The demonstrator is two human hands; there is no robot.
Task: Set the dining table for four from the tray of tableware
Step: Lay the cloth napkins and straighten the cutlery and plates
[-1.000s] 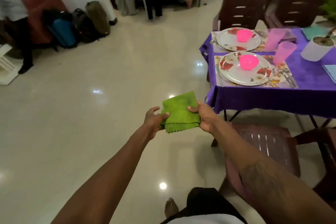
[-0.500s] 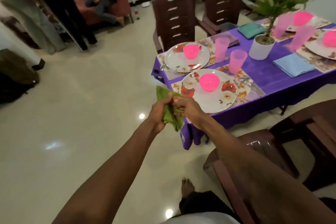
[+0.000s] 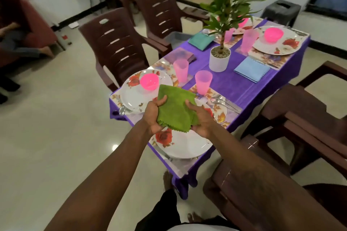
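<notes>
I hold a folded green napkin (image 3: 175,109) in both hands, above the near corner of the purple-clothed table (image 3: 244,90). My left hand (image 3: 155,116) grips its left edge and my right hand (image 3: 201,118) grips its right edge. Under the napkin lies a floral plate (image 3: 180,146) on a placemat. A second floral plate (image 3: 135,95) with a pink bowl (image 3: 149,81) sits to its left. Two pink cups (image 3: 203,82) (image 3: 180,70) stand behind the plates. Spoons and a knife (image 3: 223,102) lie to the right of the near plate.
A potted plant (image 3: 220,58) stands mid-table, with a blue napkin (image 3: 251,69), a teal napkin (image 3: 201,40) and a purple napkin (image 3: 183,55) around it. A far plate (image 3: 277,43) carries a pink bowl. Brown chairs (image 3: 116,43) (image 3: 300,118) flank the table.
I have moved closer to the table and the view has swung right. The napkin, bunched between my hands half a second ago, is now held flat over the near plate.
</notes>
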